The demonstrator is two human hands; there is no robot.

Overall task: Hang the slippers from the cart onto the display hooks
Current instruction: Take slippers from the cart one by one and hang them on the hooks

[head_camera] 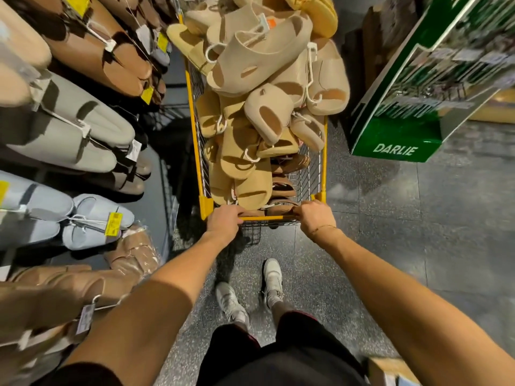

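Along the left edge of the frame, the display rack (64, 129) carries hung grey, brown and blue pairs. The yellow-framed cart (192, 112) fills the upper centre, heaped with beige slippers (259, 68) on white loops. At centre, the left hand (223, 220) and right hand (316, 217) each curl their fingers round the cart's handle bar (267, 218). A green Darlie stand (395, 140) sits upper right.

Shop aisle: tagged slippers (69, 129) on display, cart (192, 112), Darlie stand (395, 146).
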